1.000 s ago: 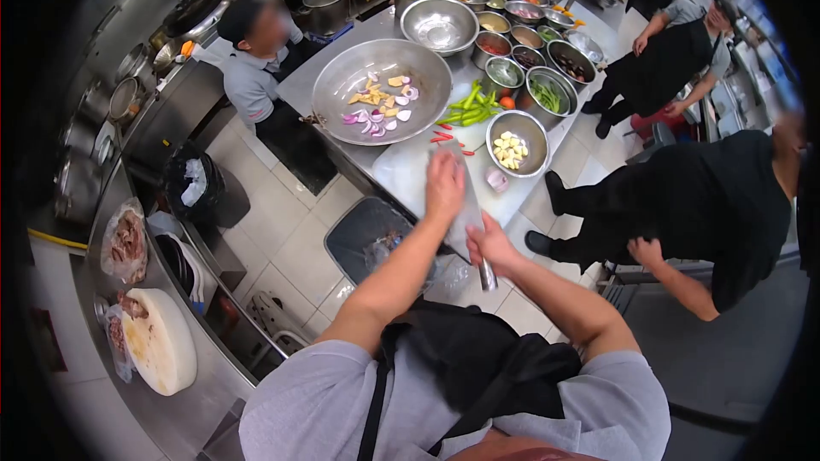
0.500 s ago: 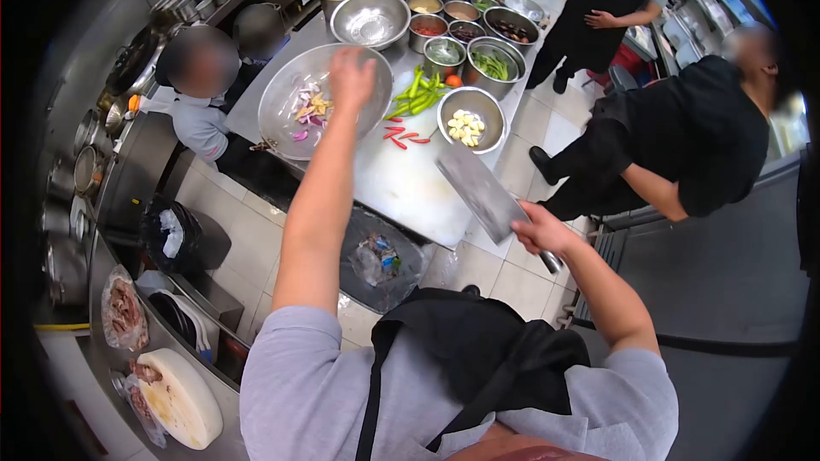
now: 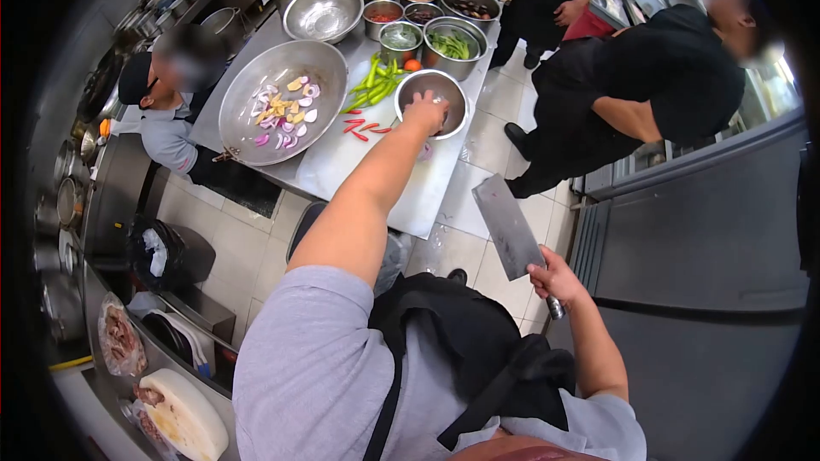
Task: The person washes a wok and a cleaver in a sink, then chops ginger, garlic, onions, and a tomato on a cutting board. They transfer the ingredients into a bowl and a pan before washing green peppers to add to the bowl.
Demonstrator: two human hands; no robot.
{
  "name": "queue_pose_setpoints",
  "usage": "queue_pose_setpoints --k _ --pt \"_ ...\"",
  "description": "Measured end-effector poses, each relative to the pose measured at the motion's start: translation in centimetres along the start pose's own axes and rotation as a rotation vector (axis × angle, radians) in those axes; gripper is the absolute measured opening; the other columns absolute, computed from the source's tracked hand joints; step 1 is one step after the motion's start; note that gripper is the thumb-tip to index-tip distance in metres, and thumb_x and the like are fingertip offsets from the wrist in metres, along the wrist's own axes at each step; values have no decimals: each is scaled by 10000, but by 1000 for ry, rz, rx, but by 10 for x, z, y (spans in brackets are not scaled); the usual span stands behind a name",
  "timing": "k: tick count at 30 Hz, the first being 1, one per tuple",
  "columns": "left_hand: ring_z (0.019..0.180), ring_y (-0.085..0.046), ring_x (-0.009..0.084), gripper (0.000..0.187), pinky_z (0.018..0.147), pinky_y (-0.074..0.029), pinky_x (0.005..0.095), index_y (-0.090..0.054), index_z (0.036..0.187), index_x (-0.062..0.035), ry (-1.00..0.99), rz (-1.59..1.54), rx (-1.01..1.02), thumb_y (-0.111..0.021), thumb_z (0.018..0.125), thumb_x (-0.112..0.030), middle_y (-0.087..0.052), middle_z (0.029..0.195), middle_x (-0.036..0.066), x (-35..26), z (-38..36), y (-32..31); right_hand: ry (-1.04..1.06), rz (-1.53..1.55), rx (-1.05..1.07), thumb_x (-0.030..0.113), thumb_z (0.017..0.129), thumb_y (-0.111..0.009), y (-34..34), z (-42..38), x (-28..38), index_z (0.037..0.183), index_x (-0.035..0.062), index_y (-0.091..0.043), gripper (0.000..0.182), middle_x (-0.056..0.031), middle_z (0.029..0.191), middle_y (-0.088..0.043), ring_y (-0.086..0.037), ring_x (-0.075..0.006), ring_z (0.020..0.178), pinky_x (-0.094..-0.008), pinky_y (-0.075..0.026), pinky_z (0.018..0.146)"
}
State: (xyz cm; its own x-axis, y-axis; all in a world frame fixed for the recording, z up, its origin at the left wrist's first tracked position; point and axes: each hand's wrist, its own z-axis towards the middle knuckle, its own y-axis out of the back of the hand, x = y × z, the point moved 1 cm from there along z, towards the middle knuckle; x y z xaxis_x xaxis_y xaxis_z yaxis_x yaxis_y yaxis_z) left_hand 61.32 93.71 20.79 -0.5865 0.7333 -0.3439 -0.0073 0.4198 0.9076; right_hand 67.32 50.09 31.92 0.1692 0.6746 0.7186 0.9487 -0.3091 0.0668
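Reaching into a steel bowl [image 3: 464, 113] near the table's right-hand edge, the left hand [image 3: 424, 113] has its fingers bent down inside the rim; whether they are closed on anything cannot be told. The right hand [image 3: 553, 280] grips the handle of a cleaver [image 3: 512, 230], fingers wrapped round it, and holds it out past the white cutting board [image 3: 397, 196], with the broad blade over the floor tiles [image 3: 461, 196]. Floor shows between the blade and the board's edge, and again toward the refrigerator [image 3: 700, 239], though a person in black [image 3: 658, 77] stands on that side, feet near the blade's far end. On the table, red chilies [image 3: 355, 130] and green chilies [image 3: 373, 90] lie between the bowl and a wide metal pan [image 3: 326, 60] holding cut onion and yellowish pieces; a tomato [image 3: 412, 66] sits just behind the bowl. The bowl's contents are largely covered by the hand, and a small purplish piece [image 3: 425, 152] beside the wrist is too partly hidden to name. The left arm covers part of the board's near edge and most of a bin below. At the top, a second person in black [image 3: 547, 0] is cut off by the view.
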Motion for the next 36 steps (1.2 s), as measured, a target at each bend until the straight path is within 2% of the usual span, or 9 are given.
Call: queue_pose_setpoints --k 3,7,16,21,24,26,28,34,36 --pt "1293 -489 438 454 1020 -488 498 -566 1328 -187 28 -25 -125 -648 886 -127 -434 1393 236 1 2 -24 7 26 28 57 975 -571 -1 -5 -10 1182 56 -506 217 7 618 -425 -374 -91 449 -270 -353 428" --pt "1185 -592 422 300 959 -514 504 -597 1215 -93 45 -1 -138 -589 938 -208 -531 1300 234 9 10 -23 -7 42 12 64 974 -575 -1 -6 -10 1177 57 -506 215 4 623 -431 -385 -93 452 -271 -358 429" --pt "993 -651 441 278 845 -532 511 -628 1085 -40 -29 -93 -350 -634 936 -275 -659 1016 261 23 13 37 134 16 -26 76 972 -557 4 -6 52 1117 62 -501 156 -1 646 -440 -407 -88 471 -254 -369 454" --pt "906 -630 451 199 814 -516 507 -620 1018 -27 -89 -361 -603 -681 906 -180 -654 933 264 15 -87 50 311 327 82 86 936 -598 9 -20 69 1318 66 -463 405 -30 701 -471 -417 -83 465 -232 -387 446" --pt "899 -628 430 244 803 -518 508 -613 1068 -70 -10 -359 -492 -708 887 -205 -633 1040 236 14 -139 -37 216 569 284 77 924 -606 5 -23 40 1406 101 -404 523 -27 684 -457 -409 -83 433 -239 -373 404" --pt "903 -630 414 275 794 -523 501 -609 1086 -85 75 -359 -376 -723 876 -220 -624 1088 215 6 -171 -82 124 529 273 58 910 -608 3 -17 32 1484 136 -343 636 -16 661 -435 -399 -92 407 -251 -362 375" --pt "1002 -603 368 409 881 -495 514 -611 1180 -125 -18 -141 -500 -767 829 -266 -586 1186 157 6 -182 -115 -1 247 234 36 902 -601 2 -7 32 1505 128 -331 667 -11 645 -428 -403 -100 414 -258 -374 390" --pt "1278 -468 329 791 1082 -325 580 -480 1425 -177 -95 -257 -622 -826 741 -374 -533 1294 121 -1 -200 -101 61 126 353 7 914 -556 -20 30 36 1559 123 -284 710 -14 648 -425 -410 -108 428 -261 -396 435" --pt "1239 -496 345 843 1089 -361 522 -461 1409 -132 -67 -251 -637 -872 699 -331 -533 1287 147 0 -202 -99 106 34 413 -2 914 -542 -26 44 44 1576 136 -266 731 -17 654 -430 -412 -108 431 -265 -397 444"
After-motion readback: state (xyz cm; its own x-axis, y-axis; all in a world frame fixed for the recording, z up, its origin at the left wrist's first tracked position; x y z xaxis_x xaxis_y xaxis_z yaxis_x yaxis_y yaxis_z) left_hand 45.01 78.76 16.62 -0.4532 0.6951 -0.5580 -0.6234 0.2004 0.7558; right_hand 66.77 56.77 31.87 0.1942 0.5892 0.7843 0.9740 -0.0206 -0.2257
